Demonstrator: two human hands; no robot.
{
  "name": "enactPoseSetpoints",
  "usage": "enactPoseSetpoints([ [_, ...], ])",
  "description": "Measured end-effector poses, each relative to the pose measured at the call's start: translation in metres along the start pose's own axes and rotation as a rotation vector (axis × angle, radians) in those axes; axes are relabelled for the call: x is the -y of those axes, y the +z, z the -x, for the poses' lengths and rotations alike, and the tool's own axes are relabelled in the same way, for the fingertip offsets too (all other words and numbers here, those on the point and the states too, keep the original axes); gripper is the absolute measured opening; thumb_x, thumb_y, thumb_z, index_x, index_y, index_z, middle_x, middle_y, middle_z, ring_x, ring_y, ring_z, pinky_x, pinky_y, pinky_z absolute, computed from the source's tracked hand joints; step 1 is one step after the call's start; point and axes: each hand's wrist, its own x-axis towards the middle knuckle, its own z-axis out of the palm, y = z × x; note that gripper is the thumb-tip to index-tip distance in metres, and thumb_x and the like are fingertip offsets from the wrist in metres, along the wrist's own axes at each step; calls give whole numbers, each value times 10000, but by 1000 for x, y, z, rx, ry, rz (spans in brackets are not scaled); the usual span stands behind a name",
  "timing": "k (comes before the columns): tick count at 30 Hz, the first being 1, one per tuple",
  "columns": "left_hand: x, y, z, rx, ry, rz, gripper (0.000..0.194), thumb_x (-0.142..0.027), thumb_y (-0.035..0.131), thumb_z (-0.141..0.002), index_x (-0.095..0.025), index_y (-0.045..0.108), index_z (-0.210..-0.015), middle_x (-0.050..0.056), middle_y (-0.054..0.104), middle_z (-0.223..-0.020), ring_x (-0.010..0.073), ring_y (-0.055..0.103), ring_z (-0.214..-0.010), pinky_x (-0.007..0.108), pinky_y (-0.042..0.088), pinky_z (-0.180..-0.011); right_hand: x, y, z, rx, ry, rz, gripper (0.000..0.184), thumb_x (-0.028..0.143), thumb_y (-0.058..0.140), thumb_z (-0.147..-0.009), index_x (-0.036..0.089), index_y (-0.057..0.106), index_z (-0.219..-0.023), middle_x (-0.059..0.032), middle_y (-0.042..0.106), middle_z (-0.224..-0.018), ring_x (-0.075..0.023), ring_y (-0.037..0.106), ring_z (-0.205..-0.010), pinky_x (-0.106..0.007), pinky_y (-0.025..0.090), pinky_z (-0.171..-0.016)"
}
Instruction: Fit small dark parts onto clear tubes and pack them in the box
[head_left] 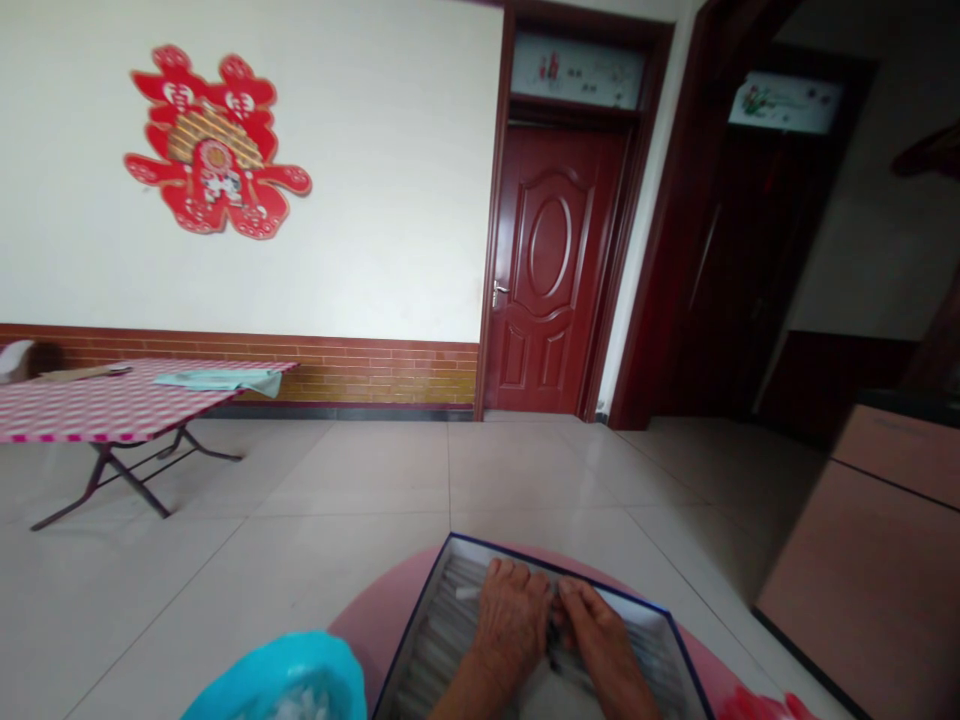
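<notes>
My left hand (514, 612) is over a shallow blue-edged box (409, 630), its fingers curled round a slim whitish tube (466, 593) whose end sticks out to the left. Close beside it, my right hand (596, 630) has thumb and fingers pinched together. Something small and dark (553, 645) shows in the gap between the hands; its kind is unclear. Rows of thin, greyish, clear-looking pieces (439, 645) lie in the box, blurred.
The box rests on a round pink table (360, 615). A bright blue bag-lined container (292, 655) with whitish pieces stands at left. Red plastic (761, 703) lies at right. Beyond are a folding table (97, 410), a red door (555, 270) and a pinkish cabinet (870, 540).
</notes>
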Motion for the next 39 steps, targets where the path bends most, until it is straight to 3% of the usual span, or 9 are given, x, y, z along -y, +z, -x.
enactPoseSetpoints([
  [5, 0, -1, -1, 24, -10, -13, 147, -223, 432, -846, -236, 577, -825, 14, 591, -751, 191, 504, -732, 350, 330, -742, 4, -1, 2, 31, 74, -134, 335, 457, 533, -735, 224, 599, -966, -8, 655, -828, -156, 591, -732, -240, 449, -577],
  [11, 0, -2, 0, 29, -15, -5, 149, -222, 430, -844, -227, 573, -802, 22, 585, -765, 195, 500, -755, 355, 330, -763, 4, 1, 2, -22, 68, 13, 365, 521, 488, -747, 187, 581, -636, 19, 549, -534, -114, 491, -486, -231, 374, -458],
  [14, 0, -1, 0, 27, -19, -7, 157, -218, 421, -849, -228, 576, -822, 21, 588, -769, 192, 502, -755, 354, 329, -767, 2, 0, 1, 10, 51, -39, 293, 472, 515, -745, 199, 606, -802, 17, 601, -634, -120, 532, -566, -224, 402, -509],
  [17, -1, -2, 0, 43, -16, -10, 145, -212, 432, -840, -229, 573, -813, 18, 590, -760, 193, 504, -745, 354, 331, -757, -1, -1, 1, 31, 90, -107, 336, 473, 507, -751, 213, 586, -949, -5, 646, -762, -143, 577, -673, -229, 424, -544],
  [23, -3, -1, 1, 26, -13, 2, 145, -207, 438, -835, -222, 568, -772, 21, 584, -742, 193, 504, -739, 355, 330, -760, 0, 0, 3, -8, 80, 4, 385, 541, 463, -753, 189, 557, -627, 28, 524, -498, -102, 442, -441, -221, 333, -426],
  [29, 1, 5, 2, 37, 0, 6, 120, -187, 457, -811, -223, 569, -791, 21, 590, -761, 196, 505, -752, 363, 331, -782, 2, 2, 4, 27, 105, -131, 342, 527, 515, -719, 201, 598, -775, 10, 589, -620, -117, 515, -523, -214, 363, -457],
  [32, 1, 7, 3, 34, -5, -20, 97, -187, 477, -792, -224, 565, -776, 22, 588, -757, 202, 506, -754, 367, 334, -783, -1, 3, 4, 28, 157, -142, 413, 583, 457, -731, 192, 575, -671, 5, 562, -560, -111, 481, -462, -216, 329, -415],
  [36, 1, 8, 4, 10, -9, -28, 112, -202, 463, -806, -229, 563, -765, 21, 584, -746, 202, 506, -748, 362, 337, -774, -6, 1, 2, 10, 84, -44, 409, 563, 475, -726, 191, 542, -568, 38, 467, -446, -90, 401, -396, -219, 295, -397],
  [39, 1, 8, 4, 15, -8, -25, 100, -209, 472, -804, -237, 568, -793, 19, 591, -760, 203, 510, -755, 365, 334, -779, -10, -1, 0, 2, 70, -85, 331, 511, 516, -717, 192, 601, -716, 32, 543, -520, -97, 459, -444, -215, 332, -428],
])
